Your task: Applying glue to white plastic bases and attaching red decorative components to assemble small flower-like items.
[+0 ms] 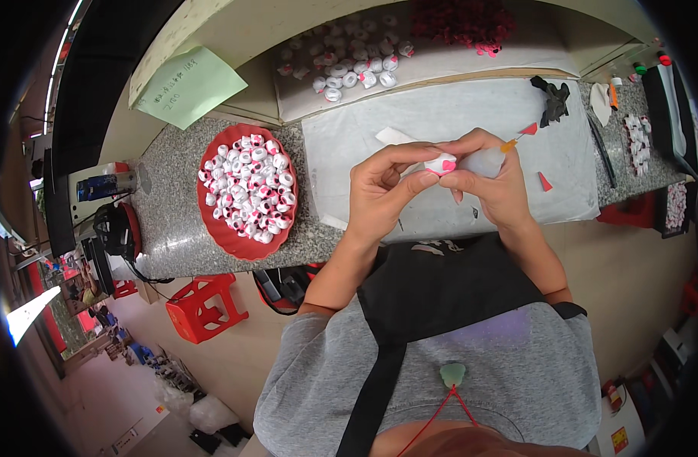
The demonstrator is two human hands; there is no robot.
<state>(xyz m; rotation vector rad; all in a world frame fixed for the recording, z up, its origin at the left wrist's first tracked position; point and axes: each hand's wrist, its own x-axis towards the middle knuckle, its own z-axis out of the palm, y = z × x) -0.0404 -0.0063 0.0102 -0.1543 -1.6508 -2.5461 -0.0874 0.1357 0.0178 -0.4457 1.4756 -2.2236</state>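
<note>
Between my two hands, above the white-covered worktop, is a small white cat-head-like piece (442, 164) with a pink bow. My left hand (381, 186) pinches it from the left with thumb and fingers. My right hand (503, 192) is closed around a translucent squeeze bottle (486, 161) with an orange needle tip (509, 145) pointing up and to the right. The right thumb also presses against the piece's right side. Its underside and part of the bottle are hidden by my fingers.
A red scalloped tray (233, 247) heaped with similar pieces stands left on the granite counter (174, 228). White pieces (352, 78) and a pink pile (463, 23) lie on the far shelf. A crumpled black cloth (551, 100) and red caps (544, 181) lie right.
</note>
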